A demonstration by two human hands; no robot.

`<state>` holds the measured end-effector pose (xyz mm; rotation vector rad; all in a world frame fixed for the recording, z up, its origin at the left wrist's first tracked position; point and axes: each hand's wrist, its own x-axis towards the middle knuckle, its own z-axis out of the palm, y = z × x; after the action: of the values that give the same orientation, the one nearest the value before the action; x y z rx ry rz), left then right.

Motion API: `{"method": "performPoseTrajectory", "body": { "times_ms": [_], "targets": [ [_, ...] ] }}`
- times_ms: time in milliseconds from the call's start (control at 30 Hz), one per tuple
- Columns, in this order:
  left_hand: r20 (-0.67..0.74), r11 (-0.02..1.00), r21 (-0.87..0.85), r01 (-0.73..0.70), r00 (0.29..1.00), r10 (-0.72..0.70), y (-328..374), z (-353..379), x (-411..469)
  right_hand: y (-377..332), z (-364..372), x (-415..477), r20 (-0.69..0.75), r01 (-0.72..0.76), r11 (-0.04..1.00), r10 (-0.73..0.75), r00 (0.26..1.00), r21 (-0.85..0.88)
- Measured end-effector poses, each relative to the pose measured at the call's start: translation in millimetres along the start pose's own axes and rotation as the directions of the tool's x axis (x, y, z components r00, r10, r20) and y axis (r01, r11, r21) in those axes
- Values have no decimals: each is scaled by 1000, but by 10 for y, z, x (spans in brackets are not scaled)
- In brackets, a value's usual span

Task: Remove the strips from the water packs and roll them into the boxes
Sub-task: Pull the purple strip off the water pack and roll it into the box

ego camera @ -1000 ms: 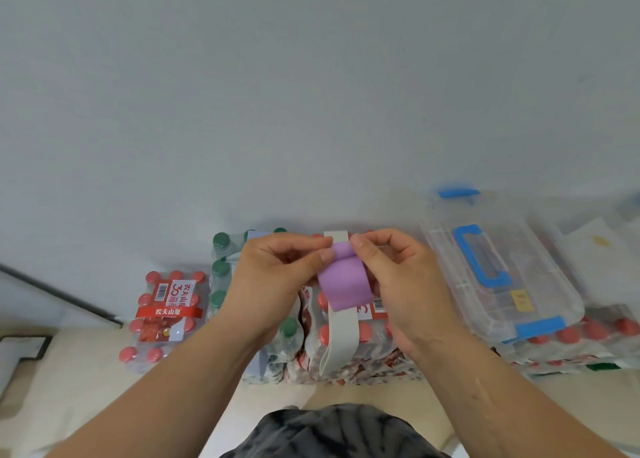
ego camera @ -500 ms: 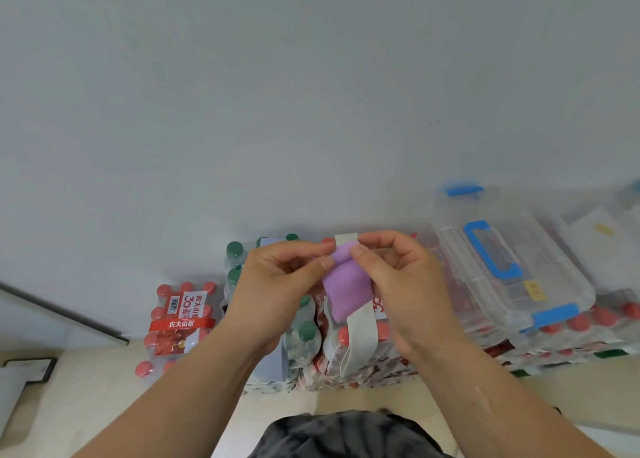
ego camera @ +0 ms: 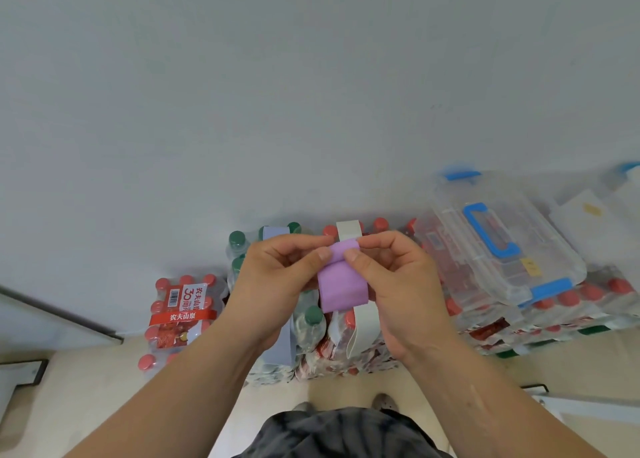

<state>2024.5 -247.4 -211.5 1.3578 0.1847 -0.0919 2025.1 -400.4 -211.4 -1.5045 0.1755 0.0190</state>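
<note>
Both hands hold a purple strip (ego camera: 341, 288) in front of me, above the water packs. My left hand (ego camera: 277, 284) and my right hand (ego camera: 394, 281) pinch its upper end, which is curled into a small roll between thumbs and fingers. The rest of the strip hangs flat below. A white strip (ego camera: 362, 327) is wrapped round a red-capped water pack (ego camera: 346, 350) straight behind it. A pale blue strip (ego camera: 284, 346) wraps a green-capped pack (ego camera: 239, 246). A clear plastic box (ego camera: 498, 239) with blue handle and latches lies closed on packs to the right.
Another red-capped pack (ego camera: 180, 315) with a red label stands on the floor at the left, against the grey wall (ego camera: 311, 94). More packs and a second clear box (ego camera: 620, 194) sit at the far right. My feet and beige floor (ego camera: 86, 388) show below.
The hanging part of the purple strip has grown shorter as the roll at its top end builds. The view shifted slightly; the hands stay in the same place.
</note>
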Motion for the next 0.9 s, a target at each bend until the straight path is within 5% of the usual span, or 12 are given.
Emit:
{"method": "performPoseTrajectory", "body": {
  "times_ms": [900],
  "targets": [
    [71,992,-75,100,993,-94,-26,-94,100,-70,-1,75,18,76,980,-73,997,-186]
  ]
}}
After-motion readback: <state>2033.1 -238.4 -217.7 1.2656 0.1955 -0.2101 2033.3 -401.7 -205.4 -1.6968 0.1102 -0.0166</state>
